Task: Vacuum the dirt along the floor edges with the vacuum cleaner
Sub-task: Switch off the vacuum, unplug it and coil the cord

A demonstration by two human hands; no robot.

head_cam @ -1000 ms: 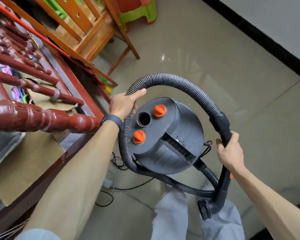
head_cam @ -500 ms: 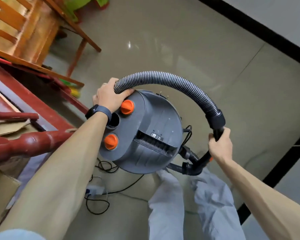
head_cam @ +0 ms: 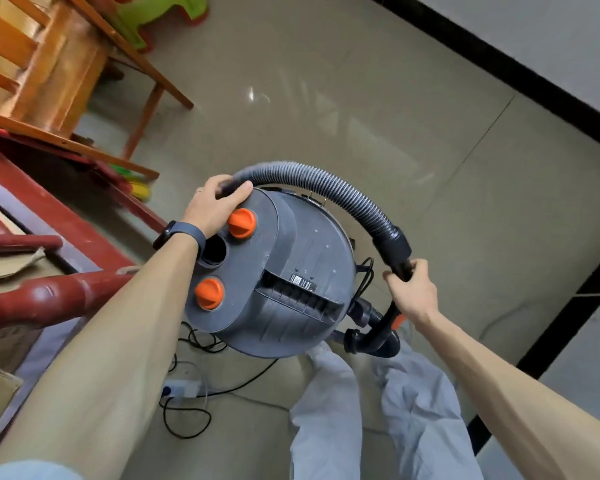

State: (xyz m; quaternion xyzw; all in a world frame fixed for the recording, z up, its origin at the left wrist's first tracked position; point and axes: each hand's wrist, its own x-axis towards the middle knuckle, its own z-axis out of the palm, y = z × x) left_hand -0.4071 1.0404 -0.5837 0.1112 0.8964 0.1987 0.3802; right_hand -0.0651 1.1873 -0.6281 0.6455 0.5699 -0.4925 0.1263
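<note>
Fingers of left hand point(head_cam: 212, 202) wrap the ribbed hose point(head_cam: 329, 192) above the vacuum cleaner point(head_cam: 291, 271); right hand point(head_cam: 411, 292) grips its black handle point(head_cam: 400, 258).

Bright, even indoor light; wide-angle view with slight motion softness.
Soft white glare patches lie on the glossy floor point(head_cam: 326, 109); shadows are faint and diffuse. The black baseboard point(head_cam: 499, 64) bows near the edges, and the chair point(head_cam: 49, 64) at upper left appears smeared.

I see open tiled floor point(head_cam: 378, 109) ahead and right up to the black baseboard point(head_cam: 499, 60); red wooden rail point(head_cam: 45, 299), chair legs point(head_cam: 142, 123) and loose cables point(head_cam: 187, 417) crowd my left.
</note>
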